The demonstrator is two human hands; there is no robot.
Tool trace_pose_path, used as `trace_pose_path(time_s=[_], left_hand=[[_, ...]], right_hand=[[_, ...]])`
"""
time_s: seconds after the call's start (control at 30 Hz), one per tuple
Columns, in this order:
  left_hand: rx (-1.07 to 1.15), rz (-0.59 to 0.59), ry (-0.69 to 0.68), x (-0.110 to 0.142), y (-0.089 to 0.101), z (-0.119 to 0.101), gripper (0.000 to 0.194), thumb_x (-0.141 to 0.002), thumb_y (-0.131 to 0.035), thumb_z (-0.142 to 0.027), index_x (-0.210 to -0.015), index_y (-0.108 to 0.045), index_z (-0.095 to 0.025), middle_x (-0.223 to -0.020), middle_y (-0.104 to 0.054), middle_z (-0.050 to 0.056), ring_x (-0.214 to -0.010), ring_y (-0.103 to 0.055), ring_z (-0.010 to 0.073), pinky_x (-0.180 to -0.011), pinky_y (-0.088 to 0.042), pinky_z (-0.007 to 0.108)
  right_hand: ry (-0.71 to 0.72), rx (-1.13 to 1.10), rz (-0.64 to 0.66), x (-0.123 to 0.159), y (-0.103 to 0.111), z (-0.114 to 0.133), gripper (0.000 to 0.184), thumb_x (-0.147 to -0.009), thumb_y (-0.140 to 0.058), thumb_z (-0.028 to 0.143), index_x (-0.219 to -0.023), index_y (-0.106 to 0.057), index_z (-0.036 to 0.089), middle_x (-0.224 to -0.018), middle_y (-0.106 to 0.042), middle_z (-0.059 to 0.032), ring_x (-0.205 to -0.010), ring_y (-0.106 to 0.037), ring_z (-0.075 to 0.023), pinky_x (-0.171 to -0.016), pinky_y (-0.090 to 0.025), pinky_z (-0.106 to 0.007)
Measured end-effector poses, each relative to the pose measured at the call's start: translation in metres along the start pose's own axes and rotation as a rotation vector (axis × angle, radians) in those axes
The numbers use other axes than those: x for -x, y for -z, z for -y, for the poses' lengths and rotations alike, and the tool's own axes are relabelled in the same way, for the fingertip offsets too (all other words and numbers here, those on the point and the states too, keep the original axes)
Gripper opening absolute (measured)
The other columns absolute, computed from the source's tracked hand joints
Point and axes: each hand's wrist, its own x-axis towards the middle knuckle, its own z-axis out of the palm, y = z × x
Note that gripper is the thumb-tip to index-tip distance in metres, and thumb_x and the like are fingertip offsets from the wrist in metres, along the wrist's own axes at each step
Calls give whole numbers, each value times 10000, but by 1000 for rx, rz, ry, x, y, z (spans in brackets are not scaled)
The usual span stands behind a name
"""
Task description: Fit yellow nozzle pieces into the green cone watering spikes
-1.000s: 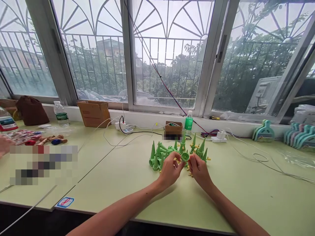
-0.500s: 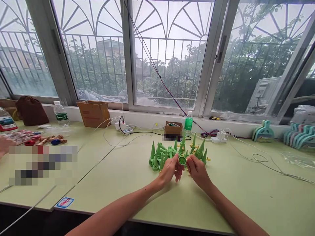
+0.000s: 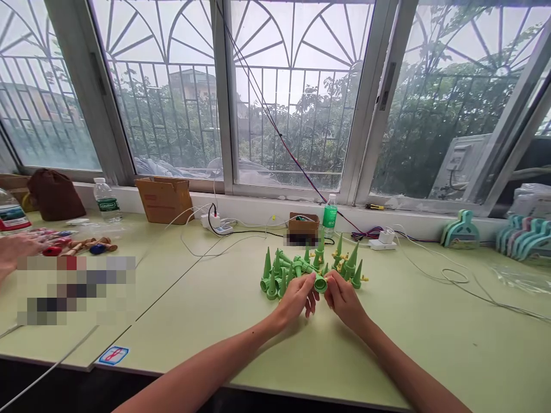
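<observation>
Windows (image 3: 297, 137) rise behind a pale green table (image 3: 206, 327), where a cluster of spikes (image 3: 298, 267) stands and lies before a bottle (image 3: 330, 217) and a small box (image 3: 303, 223). Both forearms slant inward over the near edge; just in front of the cluster, the left hand (image 3: 297, 297) grips a green cone (image 3: 320, 284), open end toward the viewer, and the right hand (image 3: 343, 297) pinches its side.

8-like red mark (image 3: 114, 355) on sticker (image 3: 104, 356), labels (image 3: 107, 205) blurred
</observation>
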Motion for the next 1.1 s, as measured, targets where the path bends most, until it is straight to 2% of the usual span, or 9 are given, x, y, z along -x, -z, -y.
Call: trace_pose_path(time_s=[0.17, 0.43, 0.77, 1.1], left_hand=[[-96, 10, -45, 2, 2, 2, 492, -901, -386, -609, -758, -490, -150, -684, -524, 2, -437, -501, 77, -352, -359, 184], [-283, 48, -177, 5, 1, 0, 332, -899, -492, -492, -797, -393, -191, -684, -425, -48, -503, -484, 70, -389, -359, 162], [-446, -30, -241, 6, 1, 0, 238, -843, -592, -392, -881, -479, -185, -731, -484, -26, -582, -498, 93, -489, -429, 200], [-505, -3, -319, 6, 1, 2, 127, -868, -544, -282, -940, -514, -181, -877, -486, 6, -639, -505, 85, -489, -429, 177]], right_hand=[[-15, -23, 17, 0, 0, -2, 338, -1007, -295, 460, -799, -414, 222, -482, -430, 68, -400, -366, -101, -428, -294, -228], [-70, -61, -5, 0, -1, -2, 387, -990, -300, 508, -725, -353, 231, -510, -347, 77, -401, -365, -95, -398, -271, -226], [-93, -16, -15, 0, -1, -6, 410, -980, -309, 523, -689, -347, 235, -475, -369, 73, -389, -370, -101, -397, -283, -232], [-59, 48, -6, -1, 1, -7, 427, -995, -286, 497, -675, -377, 230, -456, -421, 60, -403, -402, -110, -442, -325, -241]])
